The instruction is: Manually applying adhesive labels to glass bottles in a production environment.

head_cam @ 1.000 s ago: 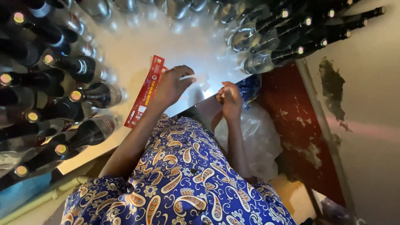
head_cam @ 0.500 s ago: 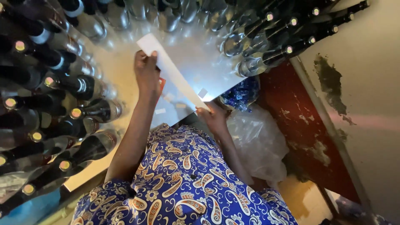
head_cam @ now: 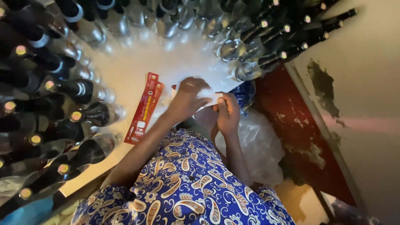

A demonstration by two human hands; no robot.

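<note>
I am looking down over my blue patterned dress [head_cam: 183,183] at a white table [head_cam: 125,79] ringed by dark glass bottles [head_cam: 79,89] with gold caps. More bottles [head_cam: 266,58] lie crowded at the far right corner.

My left hand [head_cam: 187,100] rests palm down on a white sheet [head_cam: 208,98] near the table's front edge, fingers spread and pressing it flat. My right hand [head_cam: 227,112] sits just beside it, fingers curled together and pinching the sheet's near edge; from here I cannot tell whether thumb and forefinger have fully closed on it.

Just left of my left wrist lies a stack of long red labels [head_cam: 143,108], angled toward me, apart from the sheet. A clear plastic bag [head_cam: 258,146] sags below my right forearm, with a bit of blue patterned cloth [head_cam: 246,93] peeking out above it, against a worn red surface [head_cam: 300,125].

To handle the sheet well, I judge the left palm should keep steady downward pressure so the paper cannot slide, while the right fingertips work only at the edge with a light, slow pull. Elbows should stay tucked; the bottles stand close on both sides and could tip.
</note>
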